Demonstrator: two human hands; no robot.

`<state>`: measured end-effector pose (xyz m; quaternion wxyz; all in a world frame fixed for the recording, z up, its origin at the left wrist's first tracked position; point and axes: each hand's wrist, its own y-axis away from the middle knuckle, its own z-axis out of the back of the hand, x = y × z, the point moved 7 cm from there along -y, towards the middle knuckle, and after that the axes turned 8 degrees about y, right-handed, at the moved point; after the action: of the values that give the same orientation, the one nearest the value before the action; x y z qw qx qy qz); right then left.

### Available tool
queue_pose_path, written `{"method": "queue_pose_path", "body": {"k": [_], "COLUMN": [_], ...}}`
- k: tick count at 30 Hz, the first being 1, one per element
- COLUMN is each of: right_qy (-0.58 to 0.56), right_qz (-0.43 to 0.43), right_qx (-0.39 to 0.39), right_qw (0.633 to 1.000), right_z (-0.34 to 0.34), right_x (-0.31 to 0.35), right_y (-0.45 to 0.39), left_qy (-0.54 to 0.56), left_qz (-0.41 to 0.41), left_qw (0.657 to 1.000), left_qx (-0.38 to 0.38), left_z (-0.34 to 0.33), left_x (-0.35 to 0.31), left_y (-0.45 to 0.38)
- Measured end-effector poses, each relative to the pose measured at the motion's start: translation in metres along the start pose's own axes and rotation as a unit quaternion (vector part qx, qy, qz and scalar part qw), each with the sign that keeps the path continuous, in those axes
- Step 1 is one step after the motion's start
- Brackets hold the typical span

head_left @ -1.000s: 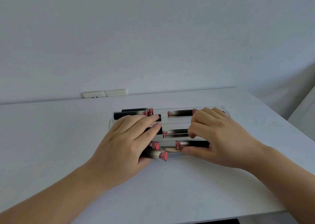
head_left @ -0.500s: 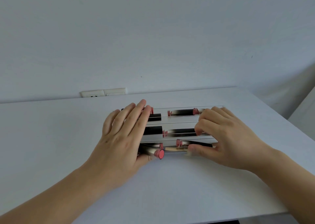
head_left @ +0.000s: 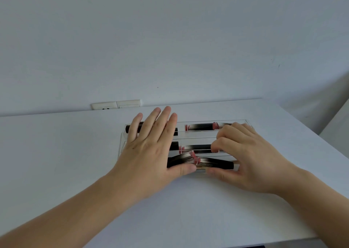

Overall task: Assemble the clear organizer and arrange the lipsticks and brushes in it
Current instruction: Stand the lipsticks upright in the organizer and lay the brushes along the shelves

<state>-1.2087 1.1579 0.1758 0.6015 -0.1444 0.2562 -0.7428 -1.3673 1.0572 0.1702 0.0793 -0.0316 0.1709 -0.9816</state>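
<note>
A clear acrylic organizer tray (head_left: 198, 134) with lengthwise dividers lies flat on the white table (head_left: 56, 153), near its far edge. Black-and-silver lipstick tubes with pink ends lie on their sides in its rows: one in the far row (head_left: 202, 127), one in the middle row (head_left: 196, 147), and two in the near row, a left one (head_left: 179, 159) tilted with its pink end raised toward the centre, and a right one (head_left: 215, 164) lying level; their pink ends meet at mid-tray.

Left hand (head_left: 149, 147): fingers straight and spread, lying palm-down over the tray's left half, thumb at the tray's near edge against the tilted tube. It covers further dark tubes beneath; count not determinable.

Right hand (head_left: 245, 157): fingers curled, fingertips (head_left: 214, 149) on the divider between the middle and near rows, thumb at the near wall beside the level tube. It grips the tray's near right part.

A white wall socket plate (head_left: 116, 104) sits on the wall behind the table.
</note>
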Motion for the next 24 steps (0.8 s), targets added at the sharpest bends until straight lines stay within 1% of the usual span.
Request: {"method": "queue_pose_path", "body": {"k": [4, 7, 11, 15, 18, 21, 22, 24], "right_qy": [0.001, 0.006, -0.010, -0.069, -0.091, -0.081, -0.075, -0.069], "right_qz": [-0.007, -0.025, -0.092, -0.174, -0.199, -0.194, -0.188, -0.172], "right_qx": [-0.012, -0.033, -0.062, -0.036, -0.032, -0.031, -0.028, -0.019], "right_qw": [1.000, 0.999, 0.994, 0.982, 0.975, 0.977, 0.979, 0.983], "right_z": [-0.001, 0.000, 0.006, 0.004, 0.003, 0.008, 0.011, 0.014], "right_x": [-0.002, -0.006, -0.017, -0.036, -0.042, -0.043, -0.042, -0.039], "right_y": [0.001, 0.001, 0.002, 0.005, 0.006, 0.001, -0.004, -0.018], "left_qy": [0.016, 0.046, 0.096, 0.123, 0.171, 0.201, 0.215, 0.265], "left_qz": [-0.027, -0.035, -0.034, -0.042, -0.044, -0.022, -0.004, 0.039], "left_qw": [0.999, 0.998, 0.995, 0.991, 0.982, 0.974, 0.972, 0.962], "left_qx": [0.015, 0.009, -0.019, -0.030, -0.071, -0.106, -0.098, -0.050], "left_z": [-0.002, -0.002, 0.002, 0.005, 0.021, 0.038, 0.039, 0.034], "left_x": [0.003, 0.005, 0.008, 0.007, 0.013, 0.038, 0.050, 0.074], "left_y": [0.002, 0.003, 0.002, 0.006, 0.006, 0.001, -0.002, -0.007]}}
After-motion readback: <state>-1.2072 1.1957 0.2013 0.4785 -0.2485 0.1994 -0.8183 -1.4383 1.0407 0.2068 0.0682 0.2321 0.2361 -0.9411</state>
